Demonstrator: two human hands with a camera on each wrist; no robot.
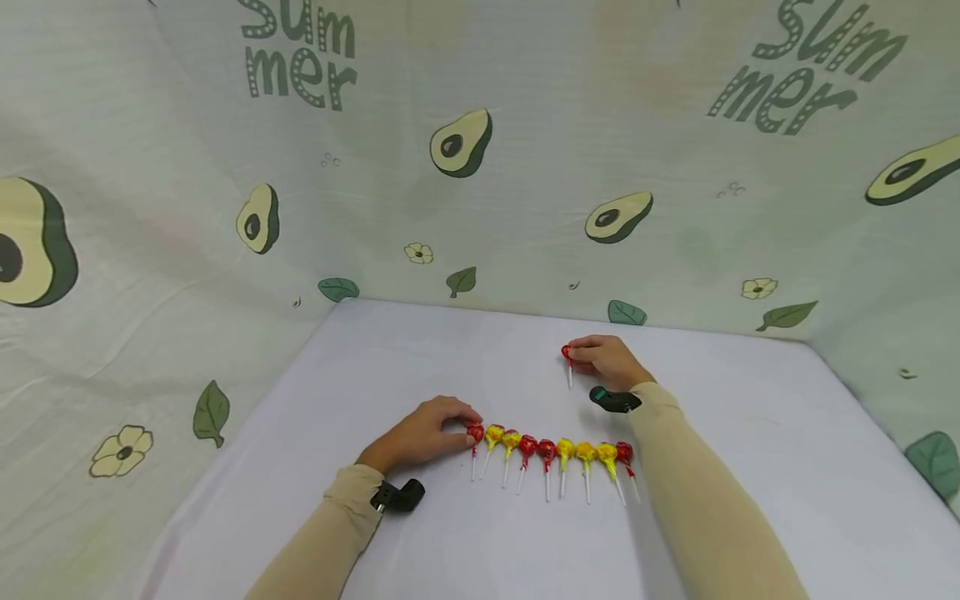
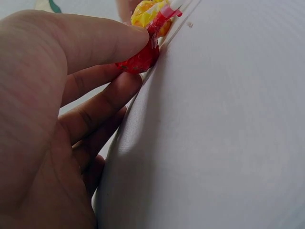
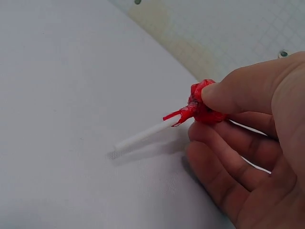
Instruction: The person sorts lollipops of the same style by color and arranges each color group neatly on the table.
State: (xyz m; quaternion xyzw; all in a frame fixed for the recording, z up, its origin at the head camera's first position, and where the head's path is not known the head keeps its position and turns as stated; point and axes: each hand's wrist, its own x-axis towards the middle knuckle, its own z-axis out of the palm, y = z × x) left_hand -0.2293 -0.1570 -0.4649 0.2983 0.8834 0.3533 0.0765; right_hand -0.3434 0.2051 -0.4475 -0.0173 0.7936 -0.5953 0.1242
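Note:
Several wrapped lollipops lie in a row on the white table in the head view, heads away from me and sticks toward me. At the row's left end, my left hand [image 1: 427,432] pinches a red lollipop [image 2: 143,58] by its head between thumb and fingers. Beside it lies a yellow lollipop [image 1: 493,434]. Farther back, my right hand [image 1: 609,360] holds another red lollipop [image 3: 206,107] by its head, apart from the row. Its white stick [image 3: 145,135] points away from the palm, close over the table surface. A red lollipop [image 1: 624,452] ends the row near my right forearm.
The white table [image 1: 450,342] runs back to a hanging cloth [image 1: 525,167] printed with avocados and leaves. That cloth also hangs along the left and right sides. A black wrist camera is strapped to each wrist.

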